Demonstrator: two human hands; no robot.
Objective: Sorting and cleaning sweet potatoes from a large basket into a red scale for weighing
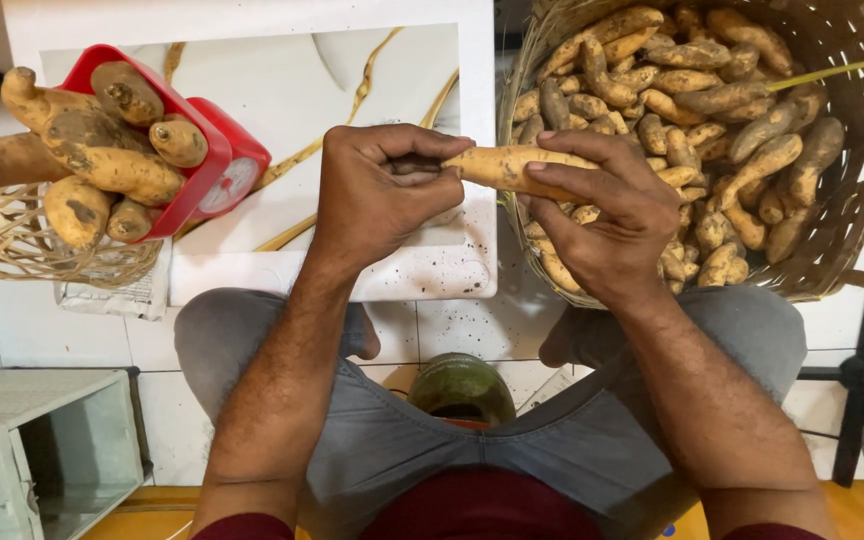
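Both hands, left point(377, 195) & right point(607, 215), fingers clamped on one root point(507, 168); several on scale point(202, 150), basket point(852, 180) mostly full.

Root's point(512, 168) left tip inside hands point(382, 195); basket point(852, 200) rim cropped.

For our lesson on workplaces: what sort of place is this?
Probably a small produce-sorting or selling spot on a tiled floor: a woven basket heaped with sweet potatoes, and a red weighing scale loaded with more.

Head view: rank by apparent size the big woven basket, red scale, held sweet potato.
1. big woven basket
2. red scale
3. sweet potato, held by left hand and right hand; nearer the camera, so the ranking against the scale is unsure.
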